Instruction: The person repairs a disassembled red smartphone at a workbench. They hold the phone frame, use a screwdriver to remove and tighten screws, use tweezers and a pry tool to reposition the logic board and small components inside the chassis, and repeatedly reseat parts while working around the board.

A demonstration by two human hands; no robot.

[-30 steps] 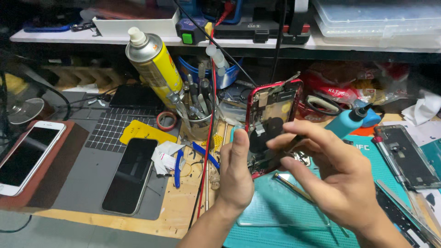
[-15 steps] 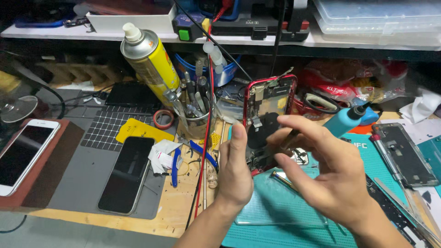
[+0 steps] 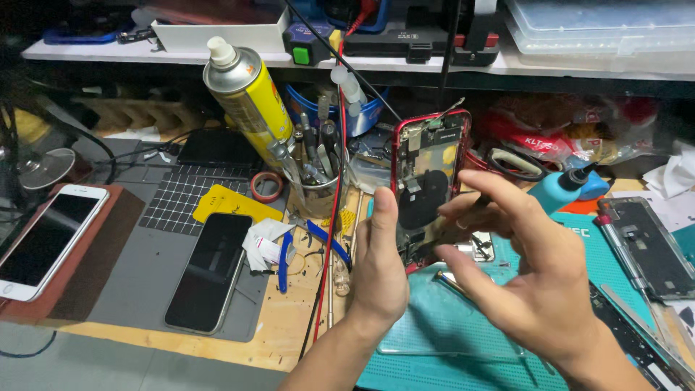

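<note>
Head view shows the left hand (image 3: 378,268) gripping the opened red phone (image 3: 428,185) upright by its lower edge; the right hand (image 3: 525,271), fingers spread and empty, should work gently beside that grip.

Bright overhead light, dim shelf recess

three phones (image 3: 211,270), one spray can (image 3: 244,93), two hands (image 3: 380,271).
</note>
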